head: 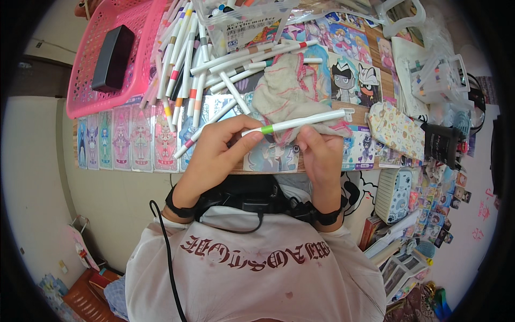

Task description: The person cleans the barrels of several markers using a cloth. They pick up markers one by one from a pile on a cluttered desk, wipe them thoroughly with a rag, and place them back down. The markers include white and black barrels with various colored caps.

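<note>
A white marker pen with a green band point(301, 121) lies slantwise between my hands, above the table's near edge. My left hand point(225, 147) pinches its banded end between thumb and fingers. My right hand point(320, 149) has its fingers curled at a cream cloth with pink stitching point(285, 90), just below the pen's other half; whether it grips the cloth is hard to tell. Behind the pen the cloth lies crumpled. To the left of the cloth, many white marker pens with coloured bands point(193, 72) are heaped loosely, some crossing one another.
A pink plastic basket point(139, 60) holding a black box point(113, 58) stands at the far left. A clear plastic marker box point(245, 28) stands behind the pens. Illustrated cards point(141, 139) cover much of the table. On the right lie a patterned pouch point(396, 133) and a clear container of small items point(438, 80).
</note>
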Demonstrator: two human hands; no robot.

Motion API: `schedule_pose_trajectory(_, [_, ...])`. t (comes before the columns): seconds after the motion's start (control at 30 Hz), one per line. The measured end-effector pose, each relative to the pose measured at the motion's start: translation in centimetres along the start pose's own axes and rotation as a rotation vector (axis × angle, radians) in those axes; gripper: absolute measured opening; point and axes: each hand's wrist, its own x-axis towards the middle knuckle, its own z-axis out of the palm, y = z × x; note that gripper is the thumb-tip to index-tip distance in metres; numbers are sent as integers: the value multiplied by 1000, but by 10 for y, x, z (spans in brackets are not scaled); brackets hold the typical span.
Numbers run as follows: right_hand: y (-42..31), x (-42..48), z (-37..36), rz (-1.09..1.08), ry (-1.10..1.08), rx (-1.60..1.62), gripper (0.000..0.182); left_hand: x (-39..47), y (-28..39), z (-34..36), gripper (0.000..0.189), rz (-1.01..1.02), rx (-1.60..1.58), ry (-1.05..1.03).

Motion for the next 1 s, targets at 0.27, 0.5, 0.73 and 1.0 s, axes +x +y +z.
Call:
schedule_pose_trajectory(0.27, [-1, 5, -4, -18, 39, 269, 9, 0, 2, -3, 22, -18, -111, 18])
schedule_pose_trajectory(0.5, [-4, 5, -1, -42, 57, 243, 12, -2, 5, -10, 33, -52, -61, -60])
schedule_pose_trajectory(0.73, [-4, 9, -5, -31, 75, 340, 12, -2, 4, -9, 30, -89, -58, -10])
schedule_pose_trajectory(1.0, [-6, 7, 1, -11, 70, 327, 11, 3, -4, -4, 12, -13, -182, 104])
